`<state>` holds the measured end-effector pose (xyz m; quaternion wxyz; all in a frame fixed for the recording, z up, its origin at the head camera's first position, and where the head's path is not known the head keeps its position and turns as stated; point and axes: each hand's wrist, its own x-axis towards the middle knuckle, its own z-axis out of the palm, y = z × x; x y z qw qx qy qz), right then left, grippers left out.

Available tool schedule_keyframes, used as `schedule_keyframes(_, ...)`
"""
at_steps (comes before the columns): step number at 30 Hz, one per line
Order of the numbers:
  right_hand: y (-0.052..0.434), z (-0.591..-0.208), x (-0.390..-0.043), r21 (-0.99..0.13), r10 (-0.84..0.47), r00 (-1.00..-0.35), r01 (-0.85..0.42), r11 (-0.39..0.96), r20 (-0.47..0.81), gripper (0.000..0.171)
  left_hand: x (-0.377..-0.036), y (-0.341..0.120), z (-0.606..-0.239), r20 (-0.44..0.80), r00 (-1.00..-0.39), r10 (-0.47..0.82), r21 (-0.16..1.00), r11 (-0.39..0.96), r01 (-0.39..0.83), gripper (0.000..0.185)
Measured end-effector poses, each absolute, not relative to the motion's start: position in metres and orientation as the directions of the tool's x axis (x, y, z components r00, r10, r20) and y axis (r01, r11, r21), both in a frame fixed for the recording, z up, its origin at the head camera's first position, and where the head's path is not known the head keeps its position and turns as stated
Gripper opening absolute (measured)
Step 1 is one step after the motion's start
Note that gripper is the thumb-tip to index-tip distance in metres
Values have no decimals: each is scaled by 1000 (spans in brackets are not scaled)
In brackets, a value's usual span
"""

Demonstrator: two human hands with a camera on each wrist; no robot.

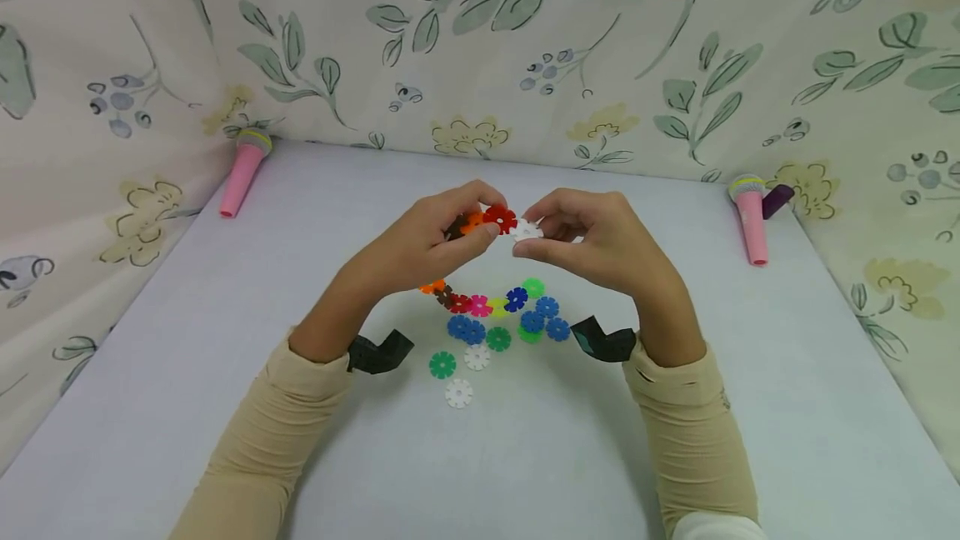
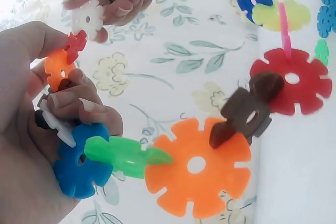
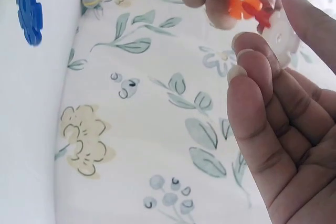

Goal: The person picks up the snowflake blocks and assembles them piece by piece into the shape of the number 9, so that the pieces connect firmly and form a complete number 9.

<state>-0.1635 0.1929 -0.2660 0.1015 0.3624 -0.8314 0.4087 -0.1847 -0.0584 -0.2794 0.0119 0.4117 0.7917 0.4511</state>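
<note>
Pinching red notched disc [image 1: 495, 213] in curled left hand [image 1: 420, 240]; just right of that disc, holding white notched disc [image 1: 526, 233] between thumb and bent fingers of right hand [image 1: 603, 238].

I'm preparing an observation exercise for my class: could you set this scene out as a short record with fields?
Left hand: pinches a red disc, chain trailing from the palm
Right hand: pinches a white disc beside the red one
Red-white joint: cannot tell whether slotted together
Chain colours: include blue, green, orange, brown, red, pink, yellow and dark blue
On table: blue discs, green discs, white discs
Far sides: pink microphone at left, another at right
Backdrop: leaf-and-flower print
</note>
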Motion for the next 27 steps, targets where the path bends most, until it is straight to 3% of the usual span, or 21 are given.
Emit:
schedule_keyframes(16, 186, -267, -165, -655, -520, -729, -661, 367, 445, 29, -183, -55, -282, 413, -601, 684, 685, 201, 700, 36)
schedule_keyframes(22, 188, -274, -174, -647, -543, -746, -638, 418, 385, 40, -185, -58, -278, 323, -639, 698, 701, 277, 657, 44)
schedule_keyframes(27, 200, -292, -193, -688, -502, -839, -492, 533, 211, 23, -188, -64, -279, 257, -705, 661, 738, 337, 585, 45)
